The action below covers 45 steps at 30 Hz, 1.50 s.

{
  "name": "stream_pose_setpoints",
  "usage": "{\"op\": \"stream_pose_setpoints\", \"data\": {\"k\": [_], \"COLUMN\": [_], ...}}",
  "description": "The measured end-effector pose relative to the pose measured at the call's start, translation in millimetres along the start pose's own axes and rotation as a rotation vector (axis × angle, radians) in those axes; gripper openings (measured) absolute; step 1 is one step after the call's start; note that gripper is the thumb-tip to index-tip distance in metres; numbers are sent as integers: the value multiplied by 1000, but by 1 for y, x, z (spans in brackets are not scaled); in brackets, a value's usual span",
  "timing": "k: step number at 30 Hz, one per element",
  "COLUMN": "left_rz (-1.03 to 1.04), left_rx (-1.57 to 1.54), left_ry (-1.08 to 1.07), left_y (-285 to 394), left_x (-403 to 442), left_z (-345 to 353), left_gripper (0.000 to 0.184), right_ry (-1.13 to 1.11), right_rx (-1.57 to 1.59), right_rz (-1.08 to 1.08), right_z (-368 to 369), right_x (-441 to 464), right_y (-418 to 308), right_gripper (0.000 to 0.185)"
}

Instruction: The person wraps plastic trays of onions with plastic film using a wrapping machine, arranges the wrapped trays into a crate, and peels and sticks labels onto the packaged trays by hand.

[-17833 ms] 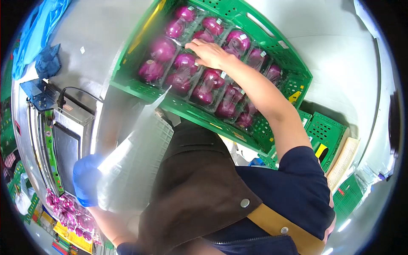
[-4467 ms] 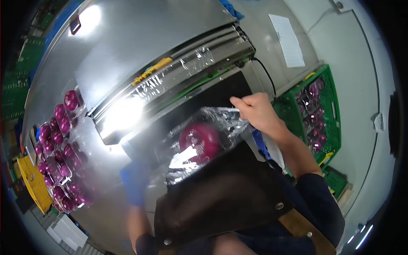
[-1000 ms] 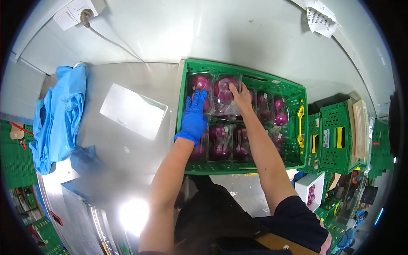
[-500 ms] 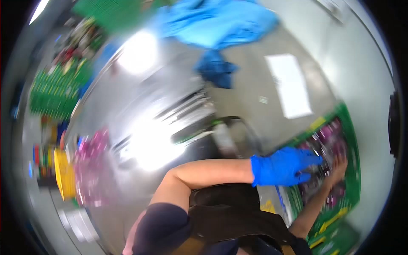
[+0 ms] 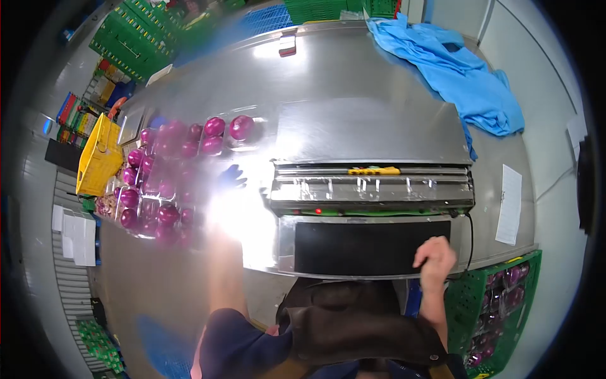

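Note:
My left hand (image 5: pixel 232 178), in a blue glove, reaches forward over the steel table. Glare washes out much of it, but its fingers look stretched out and hold nothing. To its left stand red onions (image 5: pixel 168 215) in clear plastic trays (image 5: pixel 165 165). My bare right hand (image 5: pixel 437 258) hovers at the right end of a black pad (image 5: pixel 360 248), its fingers loosely curled with nothing visible in them. Behind the pad sits a film wrapping machine (image 5: pixel 372 189) with clear film and a small red light.
A green crate (image 5: pixel 533 303) holding packed red onions is at my right. Blue plastic sheeting (image 5: pixel 467 82) drapes the table's far right corner, near a paper sheet (image 5: pixel 509 205). A yellow crate (image 5: pixel 98 155) stands at left; green crates (image 5: pixel 129 44) are stacked behind.
Both hands have left the green crate of packed onions on the right. My gloved left hand has swung left toward the trays; my right hand is over the pad. My view has turned left.

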<state>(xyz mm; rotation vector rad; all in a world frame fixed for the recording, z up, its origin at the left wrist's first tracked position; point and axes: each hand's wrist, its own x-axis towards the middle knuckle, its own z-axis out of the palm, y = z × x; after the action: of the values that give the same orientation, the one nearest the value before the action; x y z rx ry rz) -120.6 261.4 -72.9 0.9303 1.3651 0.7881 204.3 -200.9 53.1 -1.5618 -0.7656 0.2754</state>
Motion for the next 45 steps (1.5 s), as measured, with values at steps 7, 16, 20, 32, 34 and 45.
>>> {"op": "stream_pose_setpoints", "data": {"k": [7,16,20,32,34,45], "left_rz": [-17,182,70,82,188,377], "left_rx": [-60,283,53,-77,-29,154], "left_ry": [159,217,108,103,102,-636], "left_y": [-13,-31,-64,-65,-52,114], "left_x": [100,7,-82,-225,-215,-140], "left_z": [50,-20,-63,-123,-134,188], "left_gripper": [38,16,16,45,46,16], "right_ry": [-588,-900,-919,-1145,-978,-30], "right_rx": [-318,-217,-222,-365,-302,-760], "right_rz": [-287,-189,-178,-240,-351,-167], "right_z": [131,240,313,412,391,161], "right_x": [2,13,0,-54,-40,154], "right_y": [-52,-56,-39,27,-3,-52], "right_gripper": [17,16,37,99,97,76]}}
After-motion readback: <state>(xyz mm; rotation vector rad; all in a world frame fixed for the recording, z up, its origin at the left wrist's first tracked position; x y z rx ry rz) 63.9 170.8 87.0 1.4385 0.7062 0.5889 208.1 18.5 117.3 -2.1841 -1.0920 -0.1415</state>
